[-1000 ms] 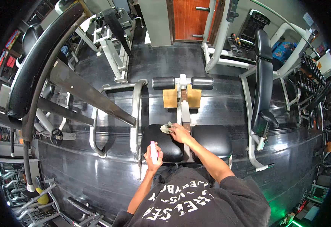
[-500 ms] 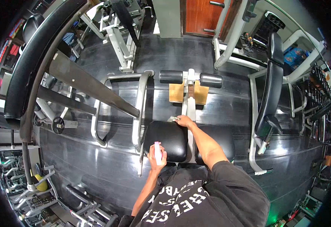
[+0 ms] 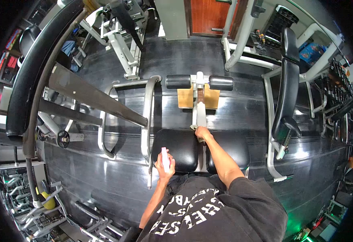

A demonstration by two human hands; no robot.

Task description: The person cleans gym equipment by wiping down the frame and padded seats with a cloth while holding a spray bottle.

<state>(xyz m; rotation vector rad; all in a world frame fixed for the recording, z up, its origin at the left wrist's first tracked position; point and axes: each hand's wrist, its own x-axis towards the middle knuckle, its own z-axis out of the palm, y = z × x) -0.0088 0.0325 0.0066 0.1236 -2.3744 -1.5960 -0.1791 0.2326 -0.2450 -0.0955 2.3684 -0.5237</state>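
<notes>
My left hand (image 3: 166, 164) is wrapped round a slim white and pink bottle (image 3: 165, 158), held upright above the left black seat pad (image 3: 180, 147). A pale cloth (image 3: 194, 127), mostly hidden by the fingers, is gripped in my right hand (image 3: 202, 133). That hand is at the white metal beam (image 3: 200, 115), by the far edge of the gap between the left pad and the right black pad (image 3: 230, 151). Beyond it, two black foam rollers (image 3: 221, 82) sit across the beam's far end, over a wooden footplate (image 3: 212, 99).
Close on the left stands a machine with a long black pad (image 3: 25, 92) and silver tube frame (image 3: 147, 117). An upright black padded bench (image 3: 287, 97) is to the right. Dumbbell racks (image 3: 338, 94) line the right wall. A reddish door (image 3: 209, 18) is at the back.
My right hand has moved with the cloth from the left pad's far edge rightward to the beam. My left hand still holds the bottle. The view has shifted slightly.
</notes>
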